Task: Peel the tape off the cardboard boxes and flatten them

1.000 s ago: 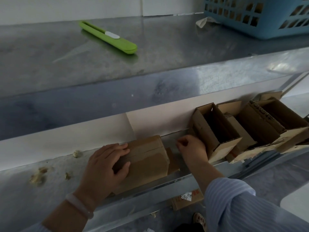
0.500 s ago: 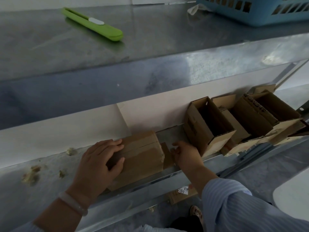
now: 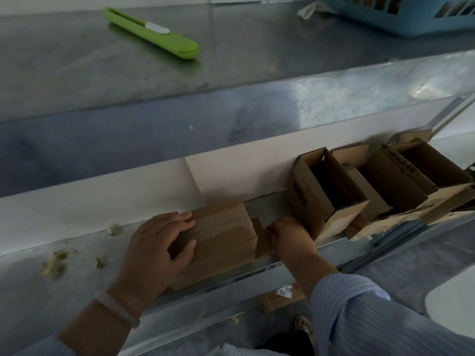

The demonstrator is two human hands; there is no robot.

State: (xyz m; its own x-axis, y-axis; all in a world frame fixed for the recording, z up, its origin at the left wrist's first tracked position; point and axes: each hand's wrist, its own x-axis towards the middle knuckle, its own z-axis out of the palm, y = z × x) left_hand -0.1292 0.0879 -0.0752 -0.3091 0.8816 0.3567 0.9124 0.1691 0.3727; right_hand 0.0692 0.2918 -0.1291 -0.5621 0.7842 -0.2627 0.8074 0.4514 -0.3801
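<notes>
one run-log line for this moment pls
left hand: grips taped box on lower shelf | right hand: at box's end flap, grip unclear | green cutter: lies on upper shelf

Closed box (image 3: 221, 237) left of open boxes (image 3: 326, 191), cutter (image 3: 151, 32) on shelf (image 3: 231, 73) above, perhaps carton (image 3: 280, 299) below
</notes>
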